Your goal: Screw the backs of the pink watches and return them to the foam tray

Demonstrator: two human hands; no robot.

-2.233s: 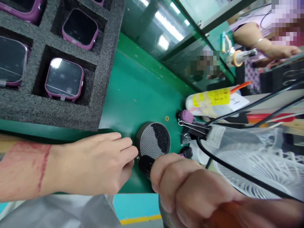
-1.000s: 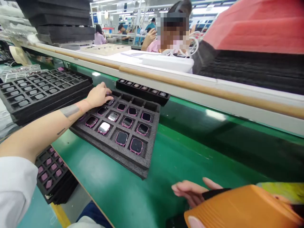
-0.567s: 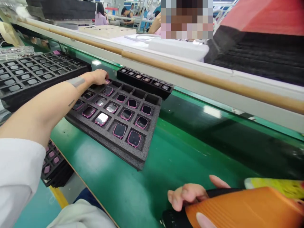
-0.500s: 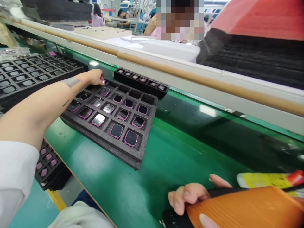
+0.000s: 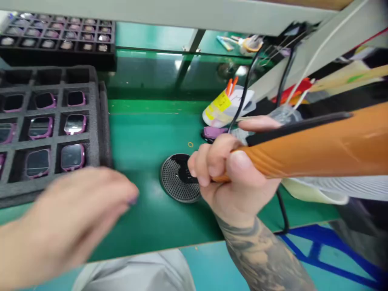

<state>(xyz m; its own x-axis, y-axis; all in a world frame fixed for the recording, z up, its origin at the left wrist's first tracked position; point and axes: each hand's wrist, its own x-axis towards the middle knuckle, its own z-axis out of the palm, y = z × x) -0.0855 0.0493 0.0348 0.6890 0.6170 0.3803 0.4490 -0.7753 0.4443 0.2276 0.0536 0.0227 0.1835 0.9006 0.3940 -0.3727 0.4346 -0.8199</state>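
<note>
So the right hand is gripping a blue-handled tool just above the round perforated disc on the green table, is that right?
Not quite: the handle is orange, not blue. The head view shows the right hand closed around an orange-handled tool just above the round perforated disc on the green table.

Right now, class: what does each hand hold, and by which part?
Right hand grips the orange tool at its near end. Left hand is blurred; any hold cannot be told.
</note>
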